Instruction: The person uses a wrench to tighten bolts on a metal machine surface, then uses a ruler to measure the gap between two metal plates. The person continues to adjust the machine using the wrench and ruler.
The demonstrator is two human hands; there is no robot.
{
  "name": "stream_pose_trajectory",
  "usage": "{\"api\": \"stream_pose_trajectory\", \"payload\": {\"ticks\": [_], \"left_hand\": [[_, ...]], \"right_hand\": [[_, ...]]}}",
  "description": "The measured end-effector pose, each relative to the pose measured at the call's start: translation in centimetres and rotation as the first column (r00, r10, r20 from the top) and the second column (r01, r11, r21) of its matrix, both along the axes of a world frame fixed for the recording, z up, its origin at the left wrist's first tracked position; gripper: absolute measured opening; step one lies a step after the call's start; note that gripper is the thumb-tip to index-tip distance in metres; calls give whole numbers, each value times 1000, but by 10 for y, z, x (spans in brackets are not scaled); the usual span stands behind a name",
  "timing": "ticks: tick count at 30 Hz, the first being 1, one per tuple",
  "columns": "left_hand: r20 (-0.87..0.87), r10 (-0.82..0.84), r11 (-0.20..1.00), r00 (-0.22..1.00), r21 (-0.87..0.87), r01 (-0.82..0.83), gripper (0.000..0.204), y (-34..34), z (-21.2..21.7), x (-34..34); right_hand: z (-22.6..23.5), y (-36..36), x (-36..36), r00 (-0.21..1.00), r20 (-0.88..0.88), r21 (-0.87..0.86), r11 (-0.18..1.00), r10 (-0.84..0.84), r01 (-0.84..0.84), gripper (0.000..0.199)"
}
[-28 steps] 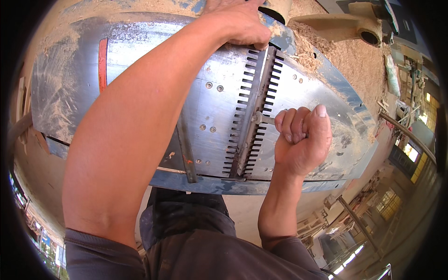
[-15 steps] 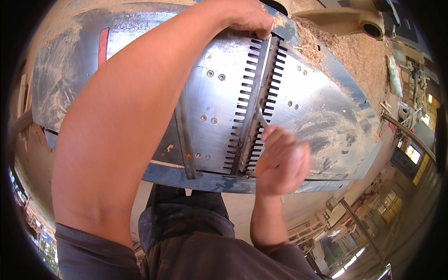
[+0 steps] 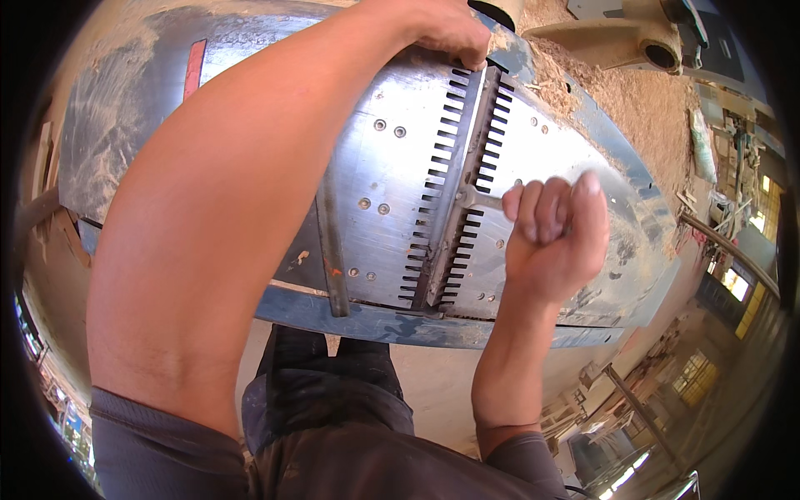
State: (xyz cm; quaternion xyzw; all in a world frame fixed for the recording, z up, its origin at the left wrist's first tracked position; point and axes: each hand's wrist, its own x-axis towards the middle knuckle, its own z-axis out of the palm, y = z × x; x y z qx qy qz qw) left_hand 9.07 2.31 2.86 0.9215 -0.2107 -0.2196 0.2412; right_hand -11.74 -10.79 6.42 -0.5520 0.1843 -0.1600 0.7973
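Observation:
A metal planer table [image 3: 375, 171] lies before me, split by a slot with comb-like toothed edges. In the slot sits a dark cutter block [image 3: 467, 167] with a bright strip along it. My right hand [image 3: 557, 225] is closed around the handle of a wrench [image 3: 483, 200], whose head sits on the cutter block near mid-length. My left arm reaches across to the far end of the slot. There my left hand [image 3: 454, 35] has its fingers curled down at the block's end; what they grip is hidden.
A flat dark metal bar [image 3: 332, 250] lies on the table left of the slot. Further left is a red strip [image 3: 194, 68]. Wood shavings [image 3: 625, 108] are heaped beyond the far right edge, near a tan cast part with a round opening [image 3: 637, 52].
My right hand has swung right and away from me with the wrench, which now points sideways from the block. My left hand keeps its place at the far end.

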Motion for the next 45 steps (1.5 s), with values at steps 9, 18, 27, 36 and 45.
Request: {"api": "stream_pose_trajectory", "payload": {"ticks": [9, 18, 27, 36, 45], "left_hand": [[-25, 11, 1000, 1000, -21, -11, 118, -2, -3, 2], [-48, 28, 999, 998, 42, -26, 119, -4, -1, 5], [51, 14, 1000, 999, -25, -13, 112, 2, 7, -10], [1, 17, 1000, 1000, -24, -17, 111, 2, 5, -7], [-44, 35, 998, 998, -50, -37, 113, 1, 2, -2]], "right_hand": [[-10, -7, 72, 918, -387, 26, 997, 83, -79, 40], [-3, 0, 47, 952, -299, -15, 998, 60, -68, 43], [-33, 55, -65, 942, 286, -577, 816, 174, 25, 35], [2, -7, 15, 998, -47, -12, 999, 46, -46, 42], [-8, -8, 47, 970, -230, 88, 994, 80, -61, 43]]}}
